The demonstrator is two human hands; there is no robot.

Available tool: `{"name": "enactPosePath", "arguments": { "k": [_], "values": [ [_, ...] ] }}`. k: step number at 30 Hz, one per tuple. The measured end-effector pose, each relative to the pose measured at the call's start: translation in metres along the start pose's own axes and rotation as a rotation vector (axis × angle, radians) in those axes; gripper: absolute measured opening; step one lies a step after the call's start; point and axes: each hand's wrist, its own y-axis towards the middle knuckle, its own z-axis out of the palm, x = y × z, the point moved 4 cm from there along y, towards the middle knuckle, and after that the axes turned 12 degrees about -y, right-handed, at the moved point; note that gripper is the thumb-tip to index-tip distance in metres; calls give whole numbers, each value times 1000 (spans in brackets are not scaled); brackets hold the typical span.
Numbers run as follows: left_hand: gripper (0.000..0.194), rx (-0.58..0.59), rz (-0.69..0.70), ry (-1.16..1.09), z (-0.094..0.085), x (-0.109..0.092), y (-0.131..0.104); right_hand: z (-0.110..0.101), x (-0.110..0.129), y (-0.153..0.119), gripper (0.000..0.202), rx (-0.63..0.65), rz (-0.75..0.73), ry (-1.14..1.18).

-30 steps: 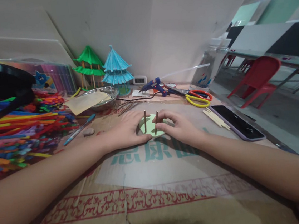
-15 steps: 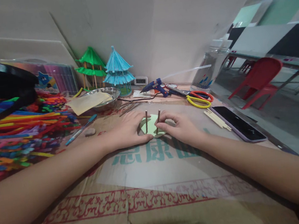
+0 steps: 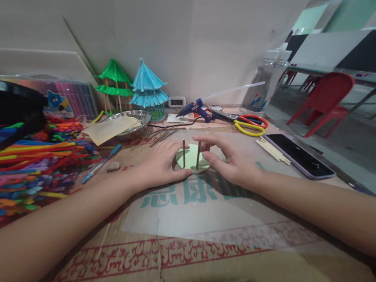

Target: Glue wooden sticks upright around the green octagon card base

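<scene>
Head view, left hand [image 3: 160,163]: grip wide, curved round the left edge of the green disc [image 3: 191,153].
Left stick [image 3: 184,154]: nearly upright on the disc.
Disc: flat, centre of the frame.
Right stick [image 3: 198,156]: standing, top leaning slightly right.
Right hand [image 3: 234,165]: grip wide around the right stick; contact unclear.
Sticks: two placed; anything left, cannot tell.
</scene>
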Motion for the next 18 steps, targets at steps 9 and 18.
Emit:
{"name": "enactPosePath", "arguments": {
  "k": [9,18],
  "values": [
    [48,11,1,56,0,-1,0,1,-3,-2,33,2,44,36],
    [57,29,-14,91,-8,4,-1,14,-48,2,44,71,336,93]
  ]
}}
